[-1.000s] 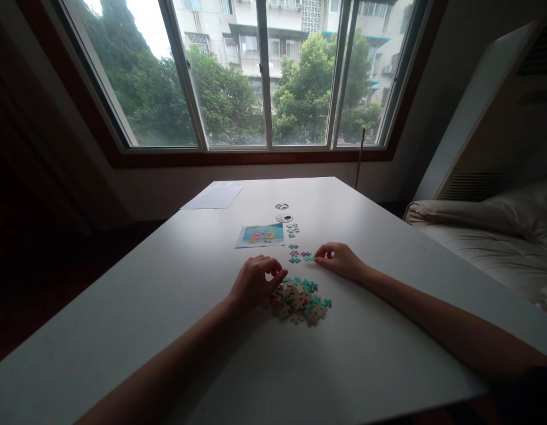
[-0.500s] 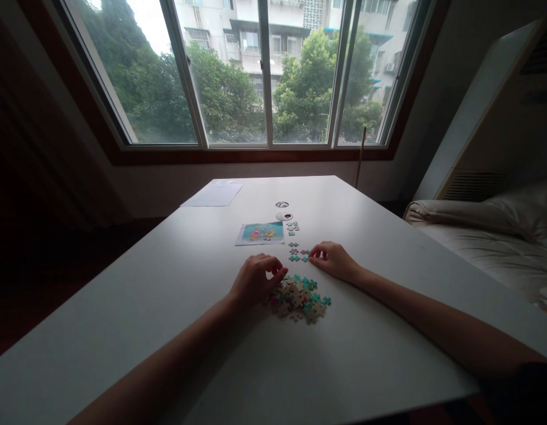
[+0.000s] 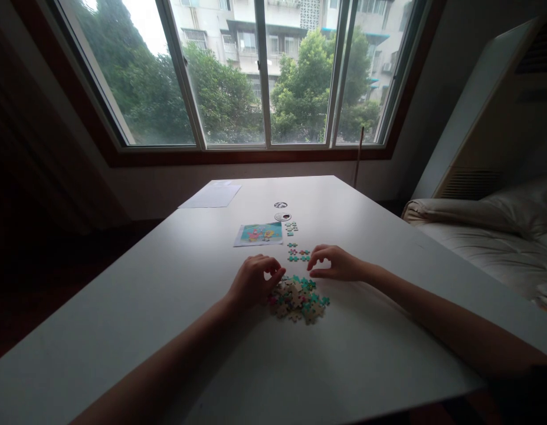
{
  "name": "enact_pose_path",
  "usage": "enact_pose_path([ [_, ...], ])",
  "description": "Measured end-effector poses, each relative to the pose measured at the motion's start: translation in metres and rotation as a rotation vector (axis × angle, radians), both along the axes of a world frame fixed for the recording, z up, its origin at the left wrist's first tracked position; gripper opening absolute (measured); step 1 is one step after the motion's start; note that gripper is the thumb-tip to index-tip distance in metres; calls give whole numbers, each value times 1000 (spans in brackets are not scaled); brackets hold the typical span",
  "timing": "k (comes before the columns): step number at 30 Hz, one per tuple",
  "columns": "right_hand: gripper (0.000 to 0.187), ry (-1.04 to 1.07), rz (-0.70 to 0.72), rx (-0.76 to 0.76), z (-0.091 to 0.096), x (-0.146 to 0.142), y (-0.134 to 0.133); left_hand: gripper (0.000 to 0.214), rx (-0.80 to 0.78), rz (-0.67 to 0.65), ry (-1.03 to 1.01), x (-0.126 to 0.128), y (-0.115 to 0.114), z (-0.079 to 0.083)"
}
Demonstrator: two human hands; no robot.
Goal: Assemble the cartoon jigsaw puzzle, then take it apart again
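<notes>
A heap of jigsaw puzzle pieces (image 3: 296,300), some teal and others showing bare backs, lies on the white table (image 3: 167,307). My left hand (image 3: 255,278) rests at the heap's left edge, thumb and curled fingers brought together in a pinch. Whatever may be between those fingertips is too small to make out. Right of the heap's far side, my right hand (image 3: 335,263) hovers with thumb and fingers apart, holding nothing visible. Just beyond its fingertips, several sorted puzzle pieces (image 3: 293,258) are laid out. A colourful picture sheet (image 3: 259,234) lies to their left.
Another group of puzzle pieces (image 3: 291,227) sits beside the picture sheet. Two round printed marks (image 3: 282,217) are farther back. White paper (image 3: 211,196) covers the table's far left corner. A window (image 3: 264,77) is beyond, and a pale sofa (image 3: 472,230) stands at right.
My right hand has pulled back slightly toward me from the sorted pieces, and its fingers have parted. My left hand keeps its pinch beside the heap.
</notes>
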State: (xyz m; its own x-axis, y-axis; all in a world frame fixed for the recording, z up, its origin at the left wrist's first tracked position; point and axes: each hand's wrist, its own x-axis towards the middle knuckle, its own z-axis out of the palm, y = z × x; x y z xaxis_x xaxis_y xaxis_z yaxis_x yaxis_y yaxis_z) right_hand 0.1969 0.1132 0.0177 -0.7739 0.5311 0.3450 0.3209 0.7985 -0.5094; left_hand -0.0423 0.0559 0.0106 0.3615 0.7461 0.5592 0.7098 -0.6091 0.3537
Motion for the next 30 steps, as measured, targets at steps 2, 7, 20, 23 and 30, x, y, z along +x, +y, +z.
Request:
enact_pose_path([
  [2, 21, -44, 74, -16, 2, 3, -1, 16, -2, -3, 0, 0, 0, 0],
  [7, 21, -115, 112, -58, 1, 3, -2, 15, -15, -12, -5, 0, -1, 1],
  [20, 17, 55, 36, -332, 12, -10, -15, 9, -133, -160, -16, 10, -14, 9],
  [23, 17, 106, -4, -327, 11, -17, -21, 11, -162, -182, -30, 15, -17, 11],
  [30, 19, 176, -38, -310, 7, -24, -26, 16, -219, -152, -104, 18, -16, 10],
])
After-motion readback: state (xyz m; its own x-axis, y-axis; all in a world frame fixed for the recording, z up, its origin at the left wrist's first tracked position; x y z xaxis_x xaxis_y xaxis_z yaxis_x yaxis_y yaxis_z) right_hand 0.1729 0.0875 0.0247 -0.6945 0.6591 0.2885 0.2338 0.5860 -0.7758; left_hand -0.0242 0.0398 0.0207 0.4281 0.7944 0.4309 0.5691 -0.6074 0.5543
